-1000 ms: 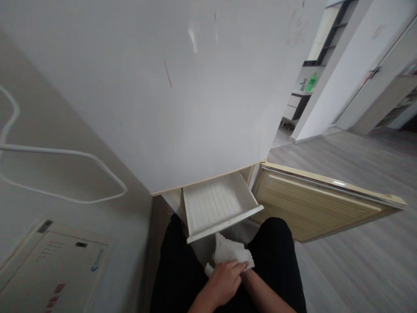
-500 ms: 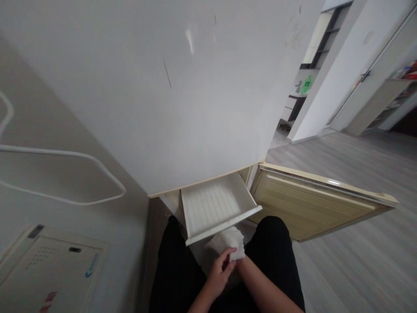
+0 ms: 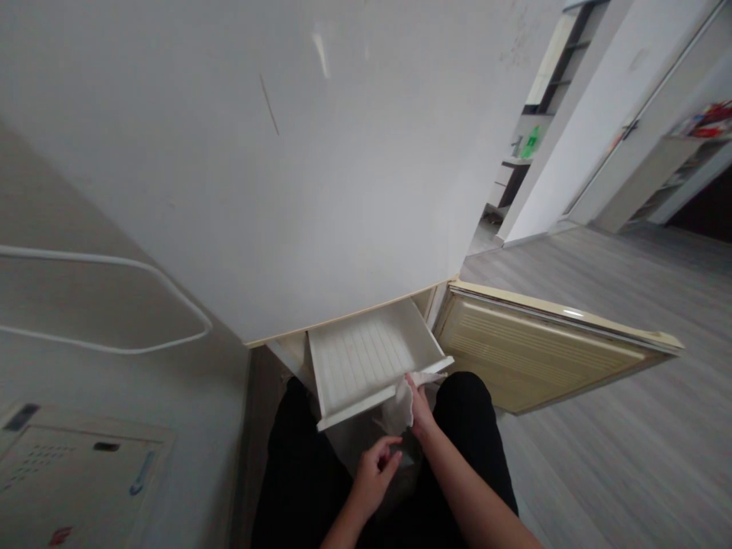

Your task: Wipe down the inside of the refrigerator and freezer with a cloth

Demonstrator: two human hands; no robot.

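Observation:
A pale cloth (image 3: 399, 408) is in my right hand (image 3: 422, 409), at the front edge of the pulled-out white drawer (image 3: 366, 347). My thumb presses on the cloth, and part of it spreads out to the right of the hand. My left hand (image 3: 374, 467) sits lower and to the left, apart from the cloth. Its fingers are loosely curled with a gap to the thumb, and nothing shows in them. The drawer has a ribbed bottom and sticks out of the low opening of the white cabinet (image 3: 343, 175).
A cream door (image 3: 549, 343) stands swung open to the right of the drawer. My knees in black trousers (image 3: 469, 427) flank the space below it. On the left wall hang a white cable (image 3: 142, 267) and a panel box (image 3: 74, 473). Grey wood floor (image 3: 618, 442) spreads right.
My left hand has let go of the cloth and drawn slightly down and left. My right hand has moved up with the cloth to the drawer's front edge. The view has shifted slightly.

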